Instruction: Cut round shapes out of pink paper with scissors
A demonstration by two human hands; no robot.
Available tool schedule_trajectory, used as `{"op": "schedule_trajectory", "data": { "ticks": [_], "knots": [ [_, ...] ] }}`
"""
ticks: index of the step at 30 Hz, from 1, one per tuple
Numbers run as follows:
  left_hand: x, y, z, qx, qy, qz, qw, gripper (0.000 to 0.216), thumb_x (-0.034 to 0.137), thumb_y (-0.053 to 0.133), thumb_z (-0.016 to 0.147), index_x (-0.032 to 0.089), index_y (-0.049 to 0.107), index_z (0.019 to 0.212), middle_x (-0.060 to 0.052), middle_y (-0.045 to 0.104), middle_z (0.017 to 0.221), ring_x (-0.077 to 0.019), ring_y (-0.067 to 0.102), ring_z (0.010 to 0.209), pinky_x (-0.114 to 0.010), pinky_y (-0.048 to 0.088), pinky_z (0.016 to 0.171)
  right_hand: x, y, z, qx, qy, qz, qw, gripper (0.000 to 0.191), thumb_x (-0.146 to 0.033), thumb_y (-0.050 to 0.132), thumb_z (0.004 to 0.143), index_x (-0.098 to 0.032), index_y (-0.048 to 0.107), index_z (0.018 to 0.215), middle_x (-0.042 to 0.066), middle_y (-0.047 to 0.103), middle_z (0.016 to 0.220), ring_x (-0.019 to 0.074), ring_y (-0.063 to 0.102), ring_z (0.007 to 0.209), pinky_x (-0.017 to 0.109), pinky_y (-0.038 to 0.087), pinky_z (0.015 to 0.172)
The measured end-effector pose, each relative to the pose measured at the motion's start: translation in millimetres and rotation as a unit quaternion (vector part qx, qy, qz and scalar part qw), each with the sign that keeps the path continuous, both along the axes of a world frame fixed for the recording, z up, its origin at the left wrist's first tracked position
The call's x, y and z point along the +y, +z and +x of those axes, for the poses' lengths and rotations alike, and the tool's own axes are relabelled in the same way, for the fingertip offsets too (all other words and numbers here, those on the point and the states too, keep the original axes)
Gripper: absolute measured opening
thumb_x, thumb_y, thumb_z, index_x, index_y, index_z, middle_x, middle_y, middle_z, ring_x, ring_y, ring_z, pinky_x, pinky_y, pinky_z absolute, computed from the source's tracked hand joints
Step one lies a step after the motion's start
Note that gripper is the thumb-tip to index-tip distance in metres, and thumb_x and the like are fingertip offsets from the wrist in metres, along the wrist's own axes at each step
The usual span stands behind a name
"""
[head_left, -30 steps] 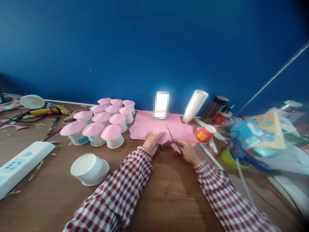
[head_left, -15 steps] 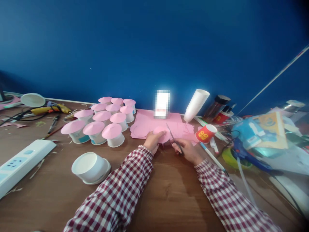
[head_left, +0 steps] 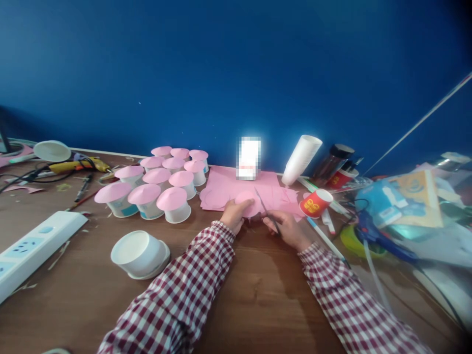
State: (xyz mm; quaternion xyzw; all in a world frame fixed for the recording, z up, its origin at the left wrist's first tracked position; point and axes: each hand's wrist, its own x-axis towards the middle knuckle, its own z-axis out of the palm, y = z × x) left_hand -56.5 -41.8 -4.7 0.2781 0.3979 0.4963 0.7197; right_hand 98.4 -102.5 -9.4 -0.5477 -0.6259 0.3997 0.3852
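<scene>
My left hand (head_left: 233,214) pinches a round piece of pink paper (head_left: 246,202) just above the wooden table (head_left: 258,290). My right hand (head_left: 287,228) grips small scissors (head_left: 264,209), whose blades point up and left at the paper's right edge. Both hands hover in front of a stack of pink paper sheets (head_left: 236,187) lying flat against the blue wall. To the left stands a cluster of several upturned white cups with pink paper cone tops (head_left: 155,184).
An upturned white cup (head_left: 138,253) sits at front left, a white power strip (head_left: 35,246) farther left. A red paper cup (head_left: 315,202) lies on its side at right, behind it a leaning stack of white cups (head_left: 300,158). A glue gun (head_left: 79,165), cables and clutter fill both sides.
Both hands stay almost still at the pink paper; the scissors keep their place at its edge. The view shifts slightly.
</scene>
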Motion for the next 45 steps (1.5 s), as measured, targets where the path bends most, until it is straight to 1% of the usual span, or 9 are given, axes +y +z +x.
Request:
{"op": "schedule_trajectory", "data": {
  "ticks": [5, 9, 17, 26, 36, 45],
  "knots": [
    [-0.3, 0.7, -0.1, -0.009, -0.002, -0.001, 1.0, 0.031, 0.018, 0.077, 0.055, 0.009, 0.063, 0.081, -0.009, 0.068, 0.073, -0.0171, 0.063, 0.066, -0.025, 0.05, 0.054, 0.0, -0.2, -0.3, 0.003, -0.004, 0.003, 1.0, 0.037, -0.048, 0.06, 0.078, -0.014, 0.064, 0.092, -0.004, 0.049, 0.054, 0.0098, 0.046, 0.046, 0.021, 0.041, 0.043],
    [0.6, -0.4, 0.0, -0.005, -0.004, 0.0, 1.0, 0.031, 0.018, 0.077, 0.055, 0.009, 0.063, 0.081, -0.009, 0.068, 0.072, -0.0167, 0.063, 0.065, -0.024, 0.049, 0.054, 1.1, -3.2, 0.9, 0.014, -0.012, 0.003, 1.0, 0.036, -0.047, 0.06, 0.078, -0.014, 0.063, 0.092, -0.003, 0.051, 0.056, 0.0094, 0.047, 0.047, 0.021, 0.041, 0.043],
    [0.9, -1.0, 0.2, -0.001, -0.007, 0.003, 1.0, 0.033, 0.02, 0.077, 0.055, 0.008, 0.063, 0.082, -0.009, 0.068, 0.073, -0.0171, 0.063, 0.065, -0.024, 0.048, 0.051, 0.4, 0.9, 0.6, 0.027, -0.007, -0.032, 0.999, 0.037, -0.047, 0.059, 0.078, -0.013, 0.062, 0.093, -0.004, 0.047, 0.056, 0.0091, 0.046, 0.048, 0.021, 0.042, 0.044],
    [0.9, -2.5, -0.1, 0.01, 0.001, -0.001, 1.0, 0.03, 0.019, 0.077, 0.055, 0.009, 0.064, 0.08, -0.008, 0.067, 0.068, -0.0155, 0.062, 0.059, -0.025, 0.049, 0.053, 0.9, -3.3, 2.0, 0.009, 0.001, -0.001, 1.0, 0.037, -0.047, 0.06, 0.078, -0.014, 0.064, 0.092, -0.004, 0.049, 0.054, 0.0094, 0.047, 0.047, 0.021, 0.041, 0.043],
    [1.0, -2.1, 0.5, -0.003, 0.001, 0.004, 1.0, 0.034, 0.019, 0.077, 0.055, 0.009, 0.064, 0.084, -0.009, 0.068, 0.072, -0.0165, 0.063, 0.063, -0.024, 0.049, 0.052, -0.6, 1.2, 0.7, 0.009, -0.003, -0.008, 1.0, 0.033, -0.046, 0.06, 0.078, -0.015, 0.065, 0.088, -0.004, 0.05, 0.054, 0.0094, 0.047, 0.046, 0.02, 0.04, 0.043],
    [-0.7, 1.1, 0.4, -0.007, -0.007, 0.004, 1.0, 0.026, 0.018, 0.075, 0.058, 0.008, 0.064, 0.079, -0.008, 0.067, 0.069, -0.0151, 0.062, 0.061, -0.023, 0.049, 0.051, -0.7, 4.5, -1.2, 0.022, -0.022, -0.014, 0.999, 0.036, -0.047, 0.061, 0.076, -0.014, 0.063, 0.089, -0.004, 0.05, 0.054, 0.0097, 0.047, 0.046, 0.021, 0.04, 0.042]
  ]
}}
